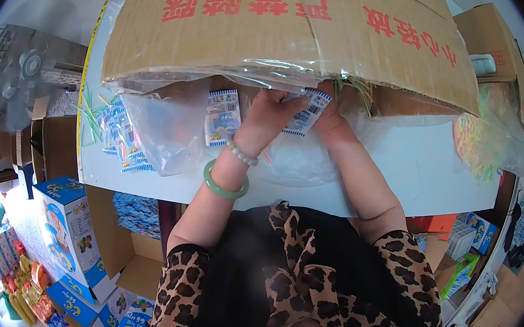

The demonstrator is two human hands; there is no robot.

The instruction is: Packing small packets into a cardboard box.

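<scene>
Two bare hands work over one pale worktop [413, 159], at the mouth of one large cardboard box [247, 36] that fills its far side, the open side facing the person. One small blue-and-white held packet [309, 114] is between the hands, just in front of the box's edge. A second, single packet [223, 119] lies to the left, near the left hand but apart from it. Farther left is a heap of similar packets [124, 143]; at least three show, though overlap prevents an exact count. One clear plastic bag [168, 135] bulges between heap and single packet. One bunch of thin green and orange strips [360, 91] pokes out of the box just right of the hands; the strips are too many to count.

The left hand [264, 116] pinches the held packet, thumb uppermost along its top, wrist angled to the right and away from the body. One beaded bracelet [243, 153] and one green bangle [225, 184] circle that forearm. The right hand [329, 119] is at the packet's right edge, its forearm slanting far and left; its fingers are largely hidden behind packet and box, so whether they grip cannot be told. Both elbows are bent and spread outward.
</scene>
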